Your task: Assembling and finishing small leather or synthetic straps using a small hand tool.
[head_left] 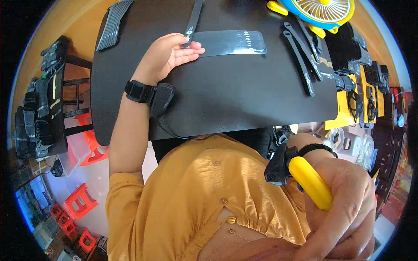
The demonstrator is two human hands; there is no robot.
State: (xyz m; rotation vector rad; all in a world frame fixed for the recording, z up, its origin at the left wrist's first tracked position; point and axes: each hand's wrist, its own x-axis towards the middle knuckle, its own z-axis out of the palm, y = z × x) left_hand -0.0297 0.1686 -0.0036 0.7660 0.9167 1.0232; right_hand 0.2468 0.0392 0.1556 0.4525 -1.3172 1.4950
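Note:
At the far middle of the table, my left hand (172, 54) pinches the near end of a long black strap (195, 19) between thumb and fingers. Its fingertips overlap the left edge of a glossy, see-through plastic sleeve (228, 43) lying flat, with a row of white marks near its right end. My right hand (346, 204) is raised close to the camera at the lower right, off the table, its fingers curled downward. A yellow rounded handle (310, 183) sticks out of it, partly covered by the hand; its other end is hidden. Both wrists wear black devices.
Several loose black straps (302, 54) lie at the table's right, below a yellow and blue fan (324, 11). A fanned stack of strips (114, 26) sits far left on the black table (217, 95). Side tables hold dark bundles (37, 113). Red stools (80, 202) stand lower left.

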